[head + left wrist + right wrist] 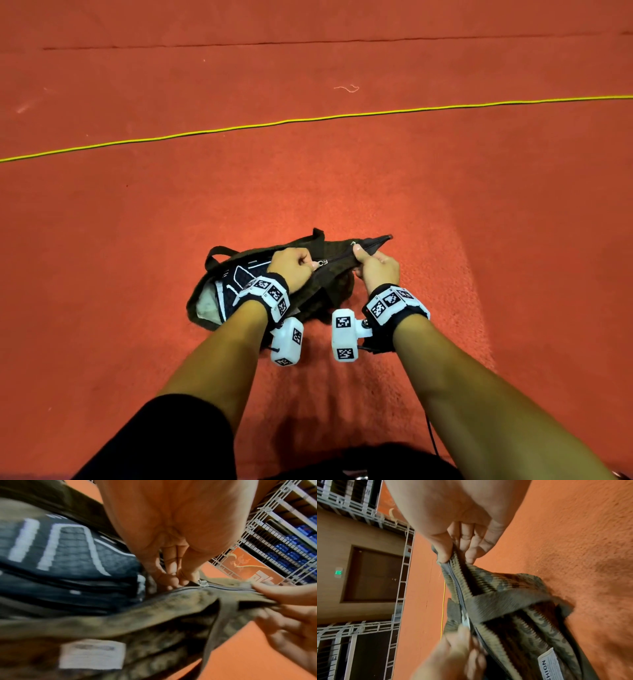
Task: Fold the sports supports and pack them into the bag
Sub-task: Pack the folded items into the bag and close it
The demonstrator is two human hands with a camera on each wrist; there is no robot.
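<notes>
Pinching the zipper pull (319,263), my left hand (290,266) sat mid-zip on the olive bag (337,270) on the red carpet (342,178); my right hand (376,265) gripped its closed end. What looked like a navy-and-white sports support (236,274) lay inside the open half.

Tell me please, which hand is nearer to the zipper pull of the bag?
Left. The left hand pinches the zipper pull itself; the right hand grips the bag edge farther along the closed zipper.
</notes>
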